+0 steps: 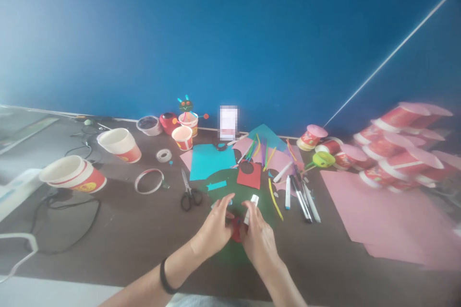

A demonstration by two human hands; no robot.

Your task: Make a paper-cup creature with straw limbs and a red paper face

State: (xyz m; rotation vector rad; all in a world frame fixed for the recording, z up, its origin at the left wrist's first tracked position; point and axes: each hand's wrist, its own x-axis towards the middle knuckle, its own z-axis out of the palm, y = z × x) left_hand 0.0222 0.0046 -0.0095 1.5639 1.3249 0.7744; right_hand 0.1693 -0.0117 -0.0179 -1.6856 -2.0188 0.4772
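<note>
Near the table's front, my left hand (pixel 216 225) has its fingers bent around the left edge of a small red paper piece (pixel 236 230). A white capped tube, like a glue stick (pixel 251 205), stands tilted in the grip of my right hand (pixel 261 237), close to that red piece. My fingers partly hide both things. Beneath them lies a dark green paper sheet (pixel 234 184). Just beyond is a red paper square (pixel 249 177) with a round cut-out. Black-handled scissors (pixel 189 193) rest to the left of my hands.
Paper cups (pixel 120 145) and tape rolls (pixel 149 181) stand left. A turquoise sheet (pixel 207 160), pipe cleaners (pixel 275 200) and markers (pixel 300 199) lie ahead. On the right are pink sheets (pixel 370 211) and stacked cups with pink discs (pixel 403 146). A blue wall (pixel 230 43) closes the back.
</note>
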